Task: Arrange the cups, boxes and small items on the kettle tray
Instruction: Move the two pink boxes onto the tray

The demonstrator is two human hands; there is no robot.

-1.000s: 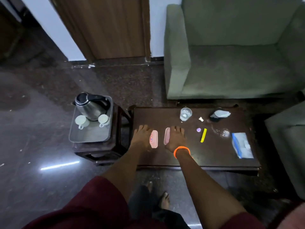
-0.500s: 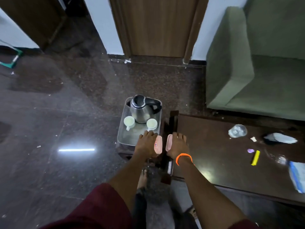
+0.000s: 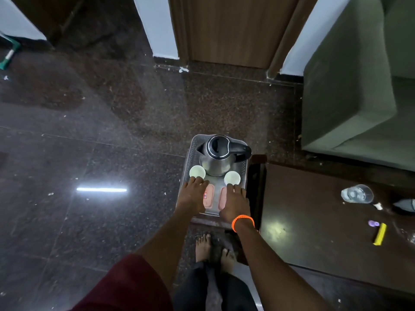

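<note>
A steel kettle [image 3: 216,158] stands at the back of the grey tray [image 3: 192,146] on a small dark stand. Two white cups sit in front of it, the left cup [image 3: 197,172] and the right cup [image 3: 232,178]. Two pink boxes lie side by side low over the tray's front half, the left box [image 3: 208,198] and the right box [image 3: 223,201]. My left hand [image 3: 193,196] holds the left box by its outer edge. My right hand [image 3: 234,204], with an orange band at the wrist, holds the right box the same way. Fingertips of both hands reach almost to the cups.
To the right, a dark low table [image 3: 314,221] carries a drinking glass [image 3: 357,194], a yellow item [image 3: 380,234] and a small purple item [image 3: 373,223]. A green sofa [image 3: 348,90] stands behind it. My bare feet [image 3: 213,248] are on the glossy floor below the stand.
Both hands lifted the pink boxes off the low table and carried them left, over the stand's edge and down onto the front of the tray. The view swung left with them.
</note>
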